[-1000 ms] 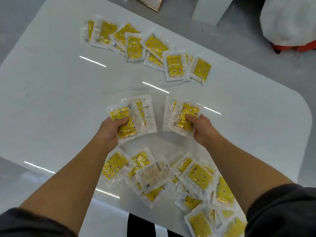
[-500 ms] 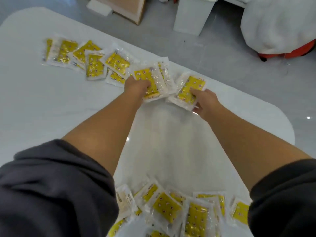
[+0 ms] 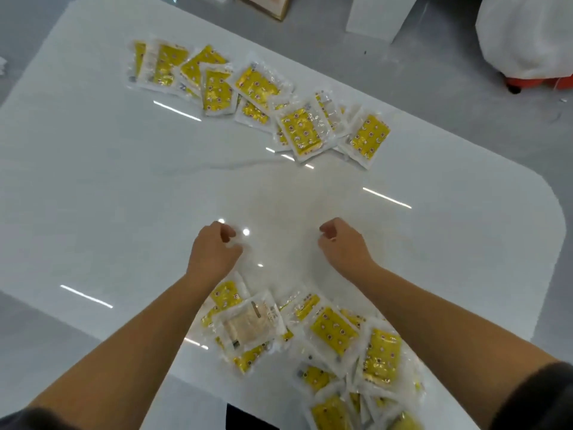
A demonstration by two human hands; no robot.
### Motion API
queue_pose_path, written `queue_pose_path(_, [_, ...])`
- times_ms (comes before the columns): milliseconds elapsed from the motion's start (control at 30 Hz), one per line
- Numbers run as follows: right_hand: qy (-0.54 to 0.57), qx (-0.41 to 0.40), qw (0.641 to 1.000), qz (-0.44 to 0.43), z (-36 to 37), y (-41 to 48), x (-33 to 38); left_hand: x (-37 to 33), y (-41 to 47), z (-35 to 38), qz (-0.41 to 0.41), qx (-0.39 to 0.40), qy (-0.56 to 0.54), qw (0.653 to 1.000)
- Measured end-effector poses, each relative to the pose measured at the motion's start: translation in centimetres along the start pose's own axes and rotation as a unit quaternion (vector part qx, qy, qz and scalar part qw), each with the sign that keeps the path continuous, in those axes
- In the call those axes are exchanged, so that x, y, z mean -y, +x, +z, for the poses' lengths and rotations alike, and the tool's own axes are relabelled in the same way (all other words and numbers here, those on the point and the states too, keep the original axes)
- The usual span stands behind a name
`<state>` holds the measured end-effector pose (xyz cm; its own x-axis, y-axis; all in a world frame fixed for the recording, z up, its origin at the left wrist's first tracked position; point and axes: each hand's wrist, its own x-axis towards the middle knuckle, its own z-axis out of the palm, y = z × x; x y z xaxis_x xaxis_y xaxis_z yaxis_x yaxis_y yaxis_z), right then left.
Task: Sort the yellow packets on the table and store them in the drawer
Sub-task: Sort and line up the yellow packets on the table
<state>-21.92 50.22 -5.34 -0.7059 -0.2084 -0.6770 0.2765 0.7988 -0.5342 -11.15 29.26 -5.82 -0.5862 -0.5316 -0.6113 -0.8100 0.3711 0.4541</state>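
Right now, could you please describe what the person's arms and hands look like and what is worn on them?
Both forearms are bare. The left hand and right hand are uncovered, with no gloves, rings or watch visible. Dark grey fabric sleeves are pushed up high, showing only at the bottom corners of the view.

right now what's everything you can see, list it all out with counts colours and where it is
far row of packets: about ten, yellow in clear wrap, overlapping along table's far side
near pile of packets: a dozen or more, yellow, near edge between the forearms
pale packet: one, beige, atop near pile
table: one, glossy white
white bag: one, floor, top right
white box: one, floor
left hand: empty, loosely curled
right hand: empty, loosely curled
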Motion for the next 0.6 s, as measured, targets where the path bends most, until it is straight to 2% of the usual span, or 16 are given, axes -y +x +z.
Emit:
queue_pose_path(67, [-0.083,0.04,0.995,-0.034,2.7,-2.0,0.0,3.6,-1.6,-0.7,-0.004,0.001,0.043,0.999])
queue_pose_path(133, [-0.19,0.08,0.974,-0.091,5.3,-3.7,0.0,6.6,-2.9,-1.5,-0.017,-0.014,0.102,0.995])
queue_pose_path(267, [-0.351,0.105,0.9,-0.236,9.8,-6.0,0.7,11.2,-4.6,-2.9,-0.06,-0.008,0.209,0.976])
queue_pose_path(333, [-0.417,0.122,0.856,-0.281,11.6,-6.6,1.1,12.9,-5.1,-2.8,-0.064,0.013,0.261,0.963])
queue_pose_path(433, [-0.514,0.126,0.785,-0.322,13.7,-7.2,1.0,14.8,-5.1,-2.0,-0.039,-0.017,0.352,0.935])
queue_pose_path(500, [-0.555,0.119,0.757,-0.324,14.7,-7.3,0.8,15.2,-4.7,-2.0,-0.044,-0.027,0.345,0.937])
queue_pose_path(600, [-0.57,0.12,0.757,-0.296,15.1,-7.3,1.2,15.0,-3.8,-2.7,-0.048,-0.005,0.263,0.964])
